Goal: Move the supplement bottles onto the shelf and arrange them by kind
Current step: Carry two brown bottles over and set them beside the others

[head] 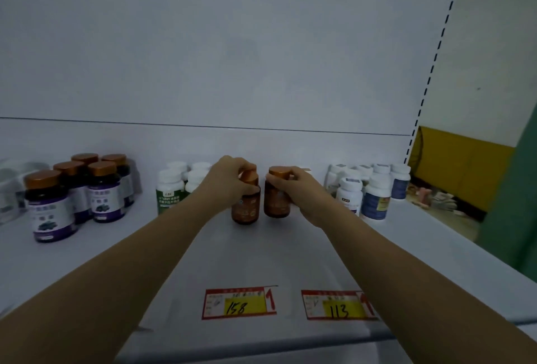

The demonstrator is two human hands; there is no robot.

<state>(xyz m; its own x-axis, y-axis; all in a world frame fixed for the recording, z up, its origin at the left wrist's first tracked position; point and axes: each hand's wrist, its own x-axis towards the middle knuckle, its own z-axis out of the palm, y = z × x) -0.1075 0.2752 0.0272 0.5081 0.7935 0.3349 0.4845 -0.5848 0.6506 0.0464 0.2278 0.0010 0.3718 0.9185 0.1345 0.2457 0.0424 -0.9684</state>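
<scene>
Price tags [239, 303] sit at 6 o'clock. Up at 12, the left hand [229, 182] grips one brown bottle [245, 206], the right hand [296, 189] grips another brown bottle [277, 199], both on the shelf [261, 253]. Bottle groups at 9 and 3 look sorted; nearly done.

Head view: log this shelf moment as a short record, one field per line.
left hand: left hand grips the cap of the left amber bottle
right hand: right hand grips the cap of the right amber bottle
amber bottles: upright, side by side on the shelf
far left group: purple-label bottles with copper caps
behind left arm: green-label white bottles
right group: white-capped bottles
front edge: price tags 158 and 113
</scene>
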